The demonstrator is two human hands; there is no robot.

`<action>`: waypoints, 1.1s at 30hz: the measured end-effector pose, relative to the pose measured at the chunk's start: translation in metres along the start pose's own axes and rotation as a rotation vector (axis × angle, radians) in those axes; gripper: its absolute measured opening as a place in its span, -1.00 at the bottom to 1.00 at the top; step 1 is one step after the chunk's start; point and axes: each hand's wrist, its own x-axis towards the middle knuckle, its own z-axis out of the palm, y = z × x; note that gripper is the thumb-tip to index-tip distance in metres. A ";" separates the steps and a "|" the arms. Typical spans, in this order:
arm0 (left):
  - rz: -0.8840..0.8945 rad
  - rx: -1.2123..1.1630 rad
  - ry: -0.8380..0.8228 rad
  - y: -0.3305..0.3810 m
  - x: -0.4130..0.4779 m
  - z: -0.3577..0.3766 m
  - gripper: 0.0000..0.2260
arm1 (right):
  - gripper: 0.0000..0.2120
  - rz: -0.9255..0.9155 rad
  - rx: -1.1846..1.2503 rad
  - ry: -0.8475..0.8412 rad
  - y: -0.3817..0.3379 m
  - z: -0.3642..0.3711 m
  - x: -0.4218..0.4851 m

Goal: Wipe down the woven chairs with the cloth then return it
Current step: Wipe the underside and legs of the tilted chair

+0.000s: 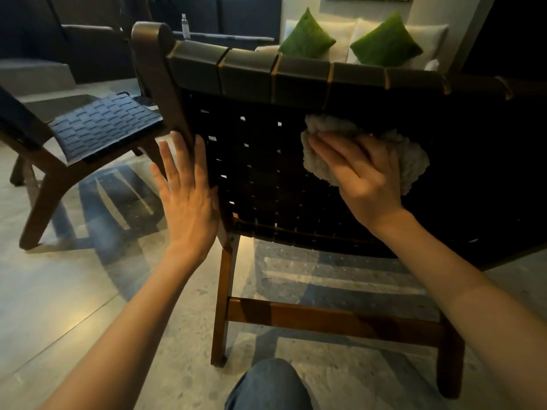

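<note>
Cloth (321, 165), pale and fluffy, is bunched under my right hand (358, 173), flat against the back of the woven chair (266, 187) just below its top rail. My fingers (331, 149) on that hand lie nearly straight and close together across the cloth, pressing it onto the dark straps; wads of it bulge out above my fingertips and past the far side of my knuckles. I cannot see the thumb. My left hand (186, 196) is held up beside the chair's wooden side post (161, 84), fingers (180, 155) straight and slightly spread, holding nothing; the two longest fingertips reach the lower part of that post, and the thumb side sits against the edge of the weave. Beyond my left fingertips stands a second chair (103, 125) of the same kind, well apart from the first. Past my right fingertips, over the top rail, two green cushions (306, 37) lean on a pale sofa, and a clear bottle (185, 26) stands further left. Below my wrists a wooden crossbar (325, 319) joins the chair's legs over the stone floor (74, 291), and my knee (268, 386) in blue denim shows lowest of all.
</note>
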 end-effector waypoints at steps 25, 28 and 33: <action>0.015 0.031 -0.033 -0.006 -0.003 0.004 -0.36 | -0.54 -0.141 0.257 -0.668 -0.056 0.005 -0.071; 0.030 0.049 -0.037 -0.008 -0.003 0.002 -0.35 | -0.67 -0.283 0.093 -0.259 -0.040 -0.025 -0.034; 0.035 0.046 -0.050 -0.009 -0.003 -0.003 -0.34 | -0.70 -0.220 -0.049 0.016 -0.022 -0.028 0.026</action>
